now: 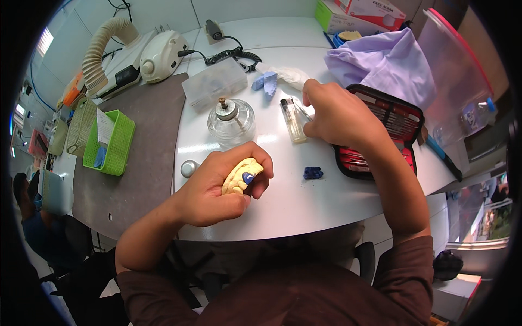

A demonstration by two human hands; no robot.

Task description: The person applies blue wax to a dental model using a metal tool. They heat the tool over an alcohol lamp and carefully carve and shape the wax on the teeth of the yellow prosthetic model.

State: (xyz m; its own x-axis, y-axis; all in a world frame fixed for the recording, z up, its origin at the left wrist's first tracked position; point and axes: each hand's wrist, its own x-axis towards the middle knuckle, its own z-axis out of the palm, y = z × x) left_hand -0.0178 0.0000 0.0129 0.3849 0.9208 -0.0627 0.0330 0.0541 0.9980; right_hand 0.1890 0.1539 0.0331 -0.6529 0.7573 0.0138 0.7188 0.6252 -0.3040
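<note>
While the bare left hand (212, 187) is clamped round a pale yellow dental cast (235, 178) with a glossy dark blue patch (248, 177) on its teeth, the two hands stand well apart. The cast is held up over the front edge of the glossy white desk (266, 217), thumb on the near side and fingers wrapped round the far side. Between that edge and the right hand (340, 117) lies a small, ragged dark blue lump (312, 173); a rounded silver metal cap (188, 168) sits just beyond the left wrist.

Toward the desk's right edge, a black zip case (350, 173) with a red lining lies open, slim metal tools in both halves. The right hand reaches over it, thumb and forefinger parted about a slim silver instrument (303, 110) — whether they grip it, I cannot tell. Just left of them lies a clear plastic lighter (292, 120), and further left a round glass spirit lamp (244, 119) stands unlit.

Beyond the lamp are a frosted plastic box (215, 81) and some folded light blue pieces (265, 83). Toward the far right corner lies a crumpled lavender cloth (383, 65); near the far edge, left of the box, stands a rounded white machine (162, 57).
</note>
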